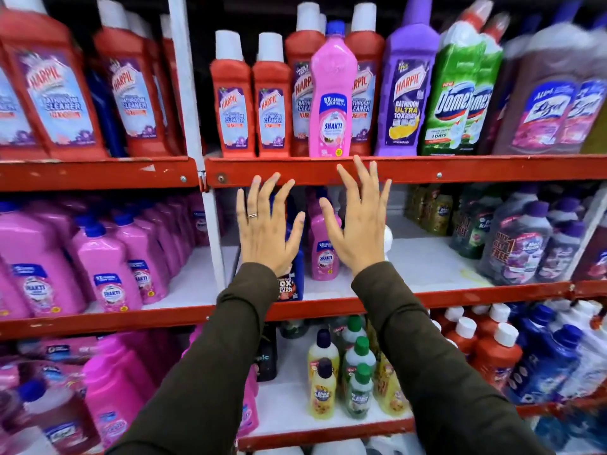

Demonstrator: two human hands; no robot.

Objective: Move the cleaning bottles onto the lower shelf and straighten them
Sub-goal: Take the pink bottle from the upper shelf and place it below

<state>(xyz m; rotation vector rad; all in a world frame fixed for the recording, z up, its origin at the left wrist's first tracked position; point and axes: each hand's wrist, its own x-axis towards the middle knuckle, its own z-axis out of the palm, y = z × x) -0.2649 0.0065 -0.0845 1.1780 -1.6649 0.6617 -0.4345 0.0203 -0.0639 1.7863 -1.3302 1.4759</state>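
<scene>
A pink Shakti bottle (332, 103) with a blue cap stands upright at the front edge of the upper red shelf (427, 167), among red Harpic bottles (234, 106). On the shelf below (427, 267), a smaller pink Shakti bottle (323, 249) and a dark blue bottle (292, 277) stand upright, partly hidden by my hands. My left hand (267, 229) and my right hand (356, 221) are raised in front of that shelf, fingers spread, holding nothing. My right fingertips reach the upper shelf's front rail just under the pink bottle.
A purple Harpic bottle (405, 90), green Domex bottles (460, 93) and Lizol bottles (551, 103) fill the upper shelf's right side. Rows of pink bottles (105, 257) crowd the left bay. Dark bottles (519, 244) stand at the lower shelf's right. A white upright post (193, 93) divides the bays.
</scene>
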